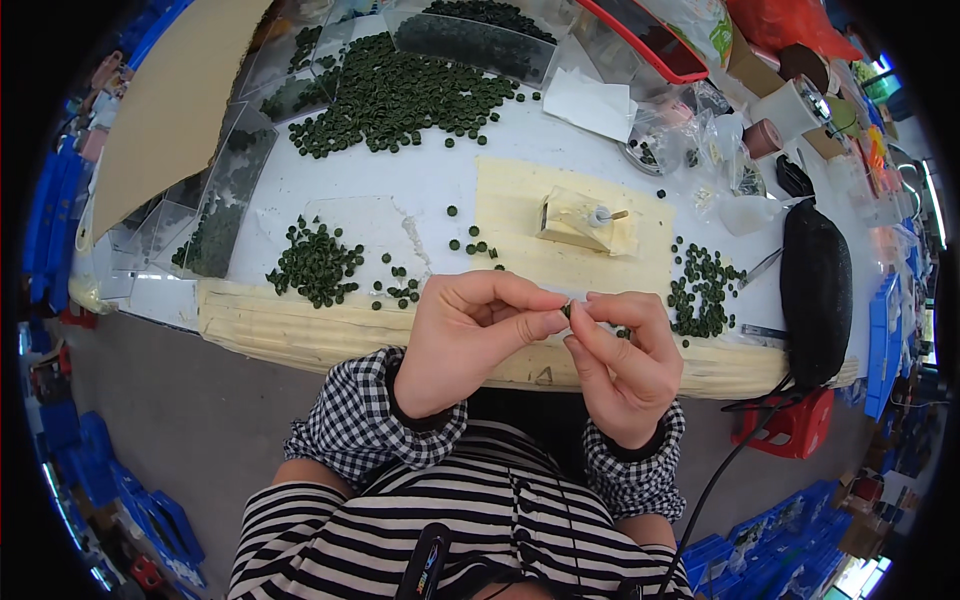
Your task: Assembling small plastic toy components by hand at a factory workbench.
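Note:
Just above the padded front edge of the table, my two hands meet fingertip to fingertip. Between them is a small dark green round piece (567, 310), mostly covered by the fingers. Thumb and forefinger of my left hand (465, 335) pinch it from one side. My right hand (632, 362) pinches at it from the other side, its remaining fingers curled. Left of the hands lies a small heap of similar green pieces (315, 265), and to the right a looser group (705, 290). Beyond the hands, a tape-covered block (585, 222) with a small metal pin stands on yellowish paper (505, 200).
A large pile of green pieces (400, 90) spreads at the back, beside clear plastic bins (235, 190). Cardboard (170, 100) leans at the left. A black pouch (817, 290) lies at the right, near tweezers (762, 266). White paper (588, 103) and plastic bags crowd the back right.

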`<state>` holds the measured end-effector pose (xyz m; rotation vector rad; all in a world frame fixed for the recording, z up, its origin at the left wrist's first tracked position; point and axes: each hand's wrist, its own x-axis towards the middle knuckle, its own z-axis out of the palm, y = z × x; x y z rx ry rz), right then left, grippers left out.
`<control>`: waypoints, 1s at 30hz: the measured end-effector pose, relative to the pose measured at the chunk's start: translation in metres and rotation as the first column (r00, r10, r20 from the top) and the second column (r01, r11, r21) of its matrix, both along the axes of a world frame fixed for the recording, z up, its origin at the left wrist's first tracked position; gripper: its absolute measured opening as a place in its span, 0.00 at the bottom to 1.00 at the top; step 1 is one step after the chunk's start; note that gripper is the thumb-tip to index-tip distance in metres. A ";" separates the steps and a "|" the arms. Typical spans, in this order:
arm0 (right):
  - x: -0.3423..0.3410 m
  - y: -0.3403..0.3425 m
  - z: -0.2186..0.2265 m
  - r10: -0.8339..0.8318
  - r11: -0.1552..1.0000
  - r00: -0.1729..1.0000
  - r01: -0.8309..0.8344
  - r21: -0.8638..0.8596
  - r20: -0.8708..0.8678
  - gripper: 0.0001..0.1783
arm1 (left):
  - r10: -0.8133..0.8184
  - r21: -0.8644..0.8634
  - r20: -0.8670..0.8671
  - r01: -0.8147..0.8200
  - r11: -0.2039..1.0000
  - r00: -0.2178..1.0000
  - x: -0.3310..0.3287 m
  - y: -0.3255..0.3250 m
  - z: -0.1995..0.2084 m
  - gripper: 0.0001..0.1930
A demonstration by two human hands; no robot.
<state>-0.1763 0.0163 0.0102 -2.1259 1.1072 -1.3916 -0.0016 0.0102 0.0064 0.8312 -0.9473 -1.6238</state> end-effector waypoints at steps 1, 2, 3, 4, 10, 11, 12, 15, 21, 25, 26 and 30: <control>-0.001 0.000 0.000 0.015 1.000 1.000 -0.015 0.011 0.014 0.18 | -0.001 -0.041 0.025 0.002 0.999 1.000 0.000 0.000 0.000 0.09; -0.003 0.000 -0.001 0.038 0.998 0.997 -0.041 0.048 0.064 0.18 | 0.023 -0.173 0.108 -0.005 0.985 0.994 0.001 0.000 -0.001 0.09; -0.004 0.001 -0.005 0.059 0.994 0.992 -0.069 0.084 0.114 0.18 | 0.058 -0.302 0.185 0.000 0.953 0.981 0.003 -0.001 -0.001 0.09; -0.005 0.001 -0.006 0.078 0.988 0.983 -0.098 0.119 0.166 0.18 | 0.103 -0.425 0.255 0.016 0.905 0.962 0.004 -0.002 -0.002 0.09; 0.001 0.006 -0.007 -0.006 0.990 0.984 -0.018 0.136 0.176 0.19 | 0.037 -0.212 0.121 -0.010 0.977 0.992 0.000 0.000 0.002 0.09; 0.001 0.005 -0.007 -0.006 0.993 0.986 -0.014 0.119 0.166 0.19 | 0.026 -0.194 0.107 -0.004 0.981 0.994 0.000 0.000 0.003 0.09; 0.001 0.005 -0.007 -0.006 0.995 0.988 -0.010 0.102 0.156 0.19 | 0.015 -0.176 0.092 0.002 0.984 0.996 0.000 0.000 0.003 0.09; 0.002 0.004 -0.008 -0.003 0.998 0.990 -0.007 0.066 0.143 0.19 | 0.011 -0.109 0.047 -0.006 0.994 0.999 0.000 0.000 0.003 0.09; 0.003 0.003 -0.007 -0.002 0.999 0.993 -0.001 0.033 0.118 0.18 | 0.008 -0.117 0.061 -0.001 0.993 0.998 0.001 0.001 0.000 0.08; 0.003 0.001 -0.007 0.007 1.000 0.997 -0.007 -0.001 0.076 0.18 | 0.008 -0.136 0.103 0.006 0.991 0.995 0.002 0.000 -0.002 0.08; 0.003 0.000 -0.007 0.016 1.000 0.998 -0.015 -0.016 0.059 0.18 | 0.002 -0.124 0.097 0.010 0.992 0.995 0.002 0.000 -0.003 0.08; -0.001 -0.004 -0.003 0.035 0.998 0.999 -0.036 -0.056 -0.019 0.18 | -0.028 -0.055 0.077 0.032 0.998 0.997 0.003 -0.002 -0.005 0.08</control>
